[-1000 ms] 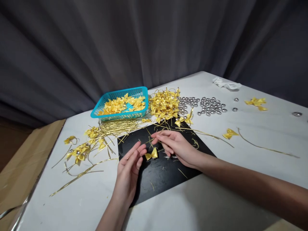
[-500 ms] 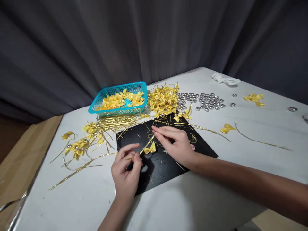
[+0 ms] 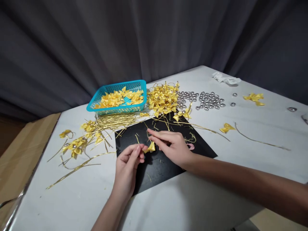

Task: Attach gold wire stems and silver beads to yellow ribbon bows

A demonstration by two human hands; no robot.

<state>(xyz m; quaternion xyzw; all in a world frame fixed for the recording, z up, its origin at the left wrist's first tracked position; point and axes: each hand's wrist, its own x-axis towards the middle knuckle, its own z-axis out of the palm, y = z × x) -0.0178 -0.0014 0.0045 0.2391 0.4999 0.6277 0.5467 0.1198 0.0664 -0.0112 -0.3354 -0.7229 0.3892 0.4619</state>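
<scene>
Above the black mat (image 3: 166, 166), my left hand (image 3: 128, 163) pinches a small yellow ribbon bow (image 3: 151, 147) at its left side. My right hand (image 3: 172, 146) is closed just right of the bow, its thumb and forefinger together on a thin gold tie (image 3: 147, 125). Gold scraps lie around on the mat. Behind my hands is a pile of yellow bows with gold ties (image 3: 163, 98). A bundle of gold ties (image 3: 116, 121) lies left of that pile.
A blue basket (image 3: 115, 110) of yellow bows stands at the back left. Silver beads (image 3: 210, 101) lie right of the pile, with crumpled white tissue (image 3: 226, 79) behind. Pink-handled scissors (image 3: 190, 146) are partly hidden by my right hand. More bows (image 3: 76, 144) lie on the left.
My left hand has moved up and right and now pinches at the bow instead of holding the tie farther down. My right hand has shifted slightly left and down.
</scene>
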